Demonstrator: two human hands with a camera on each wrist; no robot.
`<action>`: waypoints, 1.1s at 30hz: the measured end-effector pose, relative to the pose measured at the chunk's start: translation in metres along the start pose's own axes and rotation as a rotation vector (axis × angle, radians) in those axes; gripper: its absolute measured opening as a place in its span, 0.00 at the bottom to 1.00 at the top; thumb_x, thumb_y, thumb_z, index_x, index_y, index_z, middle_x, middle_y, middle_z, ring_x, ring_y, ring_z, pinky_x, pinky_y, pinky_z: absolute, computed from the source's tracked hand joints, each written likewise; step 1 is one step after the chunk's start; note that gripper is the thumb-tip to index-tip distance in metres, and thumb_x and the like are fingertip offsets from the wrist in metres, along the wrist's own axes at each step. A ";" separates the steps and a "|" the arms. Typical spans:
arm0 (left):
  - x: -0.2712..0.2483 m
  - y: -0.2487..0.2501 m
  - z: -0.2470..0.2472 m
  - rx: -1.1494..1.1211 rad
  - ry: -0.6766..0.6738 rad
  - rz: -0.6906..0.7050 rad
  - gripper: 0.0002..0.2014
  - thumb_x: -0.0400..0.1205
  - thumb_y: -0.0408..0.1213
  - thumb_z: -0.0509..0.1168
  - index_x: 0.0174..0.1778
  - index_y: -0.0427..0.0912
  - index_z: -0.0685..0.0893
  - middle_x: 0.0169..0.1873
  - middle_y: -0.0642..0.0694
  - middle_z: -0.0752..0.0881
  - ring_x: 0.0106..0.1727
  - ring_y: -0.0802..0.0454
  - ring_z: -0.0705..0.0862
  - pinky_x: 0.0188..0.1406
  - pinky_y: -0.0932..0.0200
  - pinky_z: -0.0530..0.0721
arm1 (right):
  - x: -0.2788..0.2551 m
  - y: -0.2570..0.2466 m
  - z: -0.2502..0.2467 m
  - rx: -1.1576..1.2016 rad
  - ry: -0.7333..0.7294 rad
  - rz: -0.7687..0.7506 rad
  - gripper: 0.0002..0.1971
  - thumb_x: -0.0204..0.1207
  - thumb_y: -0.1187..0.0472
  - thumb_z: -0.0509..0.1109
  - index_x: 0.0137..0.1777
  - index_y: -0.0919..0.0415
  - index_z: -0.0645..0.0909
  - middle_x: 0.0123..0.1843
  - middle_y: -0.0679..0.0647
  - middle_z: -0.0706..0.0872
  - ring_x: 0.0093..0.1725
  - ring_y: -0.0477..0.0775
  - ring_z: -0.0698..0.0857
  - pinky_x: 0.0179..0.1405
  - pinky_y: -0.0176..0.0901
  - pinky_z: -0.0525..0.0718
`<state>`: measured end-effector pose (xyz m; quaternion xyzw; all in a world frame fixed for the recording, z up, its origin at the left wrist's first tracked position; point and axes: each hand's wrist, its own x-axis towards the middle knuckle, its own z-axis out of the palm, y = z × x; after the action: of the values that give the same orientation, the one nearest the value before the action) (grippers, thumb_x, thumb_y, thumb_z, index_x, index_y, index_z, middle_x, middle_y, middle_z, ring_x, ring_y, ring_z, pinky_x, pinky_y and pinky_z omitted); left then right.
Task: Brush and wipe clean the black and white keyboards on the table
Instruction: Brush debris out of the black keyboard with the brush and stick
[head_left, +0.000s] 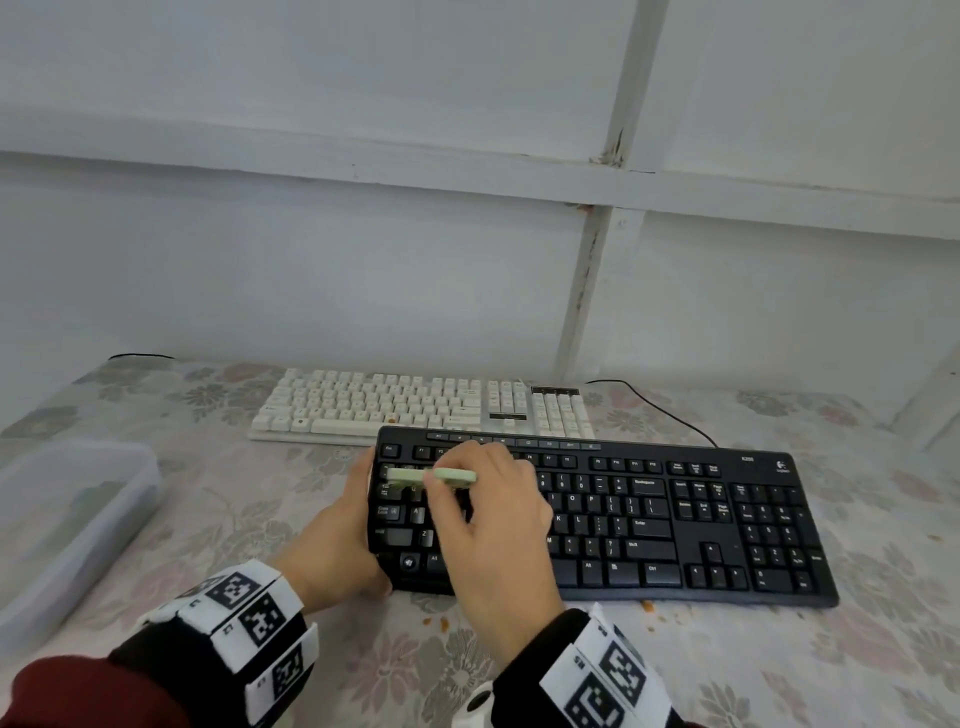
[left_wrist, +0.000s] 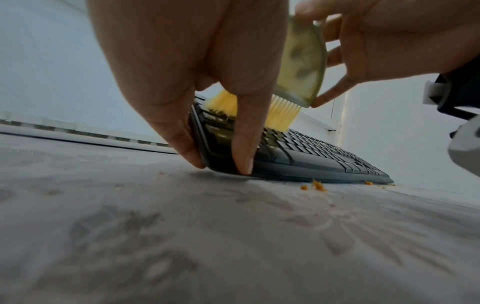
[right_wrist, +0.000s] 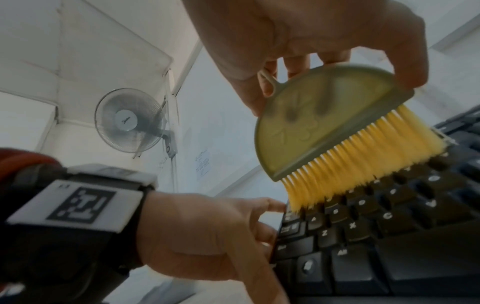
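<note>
A black keyboard (head_left: 675, 525) lies across the table's front, with a white keyboard (head_left: 415, 405) just behind it. My right hand (head_left: 483, 525) grips a pale green brush (head_left: 431, 475) with yellow bristles (right_wrist: 363, 160), which touch the keys at the black keyboard's left end (right_wrist: 363, 216). My left hand (head_left: 337, 540) clasps the black keyboard's left edge, thumb on the front corner and fingers along the side (left_wrist: 207, 123). The brush (left_wrist: 303, 61) shows above that edge in the left wrist view.
Orange crumbs (head_left: 647, 605) lie on the flowered tablecloth (head_left: 234, 509) along the black keyboard's front edge, also seen as crumbs (left_wrist: 317, 185) in the left wrist view. A clear plastic box (head_left: 67, 519) stands at the left. A black cable (head_left: 660, 410) runs behind. A wall fan (right_wrist: 130, 121) hangs above.
</note>
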<state>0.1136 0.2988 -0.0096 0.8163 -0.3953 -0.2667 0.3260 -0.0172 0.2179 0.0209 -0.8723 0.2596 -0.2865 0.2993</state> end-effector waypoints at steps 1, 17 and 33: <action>0.001 -0.001 0.000 -0.008 -0.008 -0.007 0.60 0.63 0.22 0.72 0.77 0.63 0.38 0.43 0.53 0.84 0.41 0.59 0.84 0.32 0.69 0.78 | 0.001 0.002 -0.003 -0.014 0.023 0.017 0.21 0.71 0.39 0.44 0.50 0.44 0.76 0.50 0.39 0.77 0.53 0.43 0.71 0.63 0.57 0.70; 0.003 -0.006 0.001 -0.007 -0.025 0.001 0.61 0.63 0.20 0.71 0.76 0.65 0.36 0.44 0.50 0.86 0.41 0.56 0.86 0.31 0.69 0.80 | -0.007 0.018 -0.031 0.070 0.124 0.000 0.08 0.79 0.55 0.65 0.39 0.42 0.74 0.42 0.37 0.77 0.51 0.40 0.71 0.57 0.49 0.74; 0.007 -0.013 0.002 -0.036 0.000 0.034 0.59 0.61 0.21 0.72 0.70 0.74 0.41 0.45 0.50 0.86 0.43 0.53 0.87 0.39 0.61 0.85 | -0.013 0.046 -0.059 0.274 0.133 -0.016 0.06 0.78 0.55 0.68 0.42 0.41 0.78 0.48 0.44 0.80 0.51 0.48 0.79 0.43 0.36 0.78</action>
<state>0.1221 0.2987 -0.0214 0.8034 -0.4043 -0.2683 0.3451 -0.0782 0.1721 0.0247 -0.8045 0.2305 -0.3787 0.3954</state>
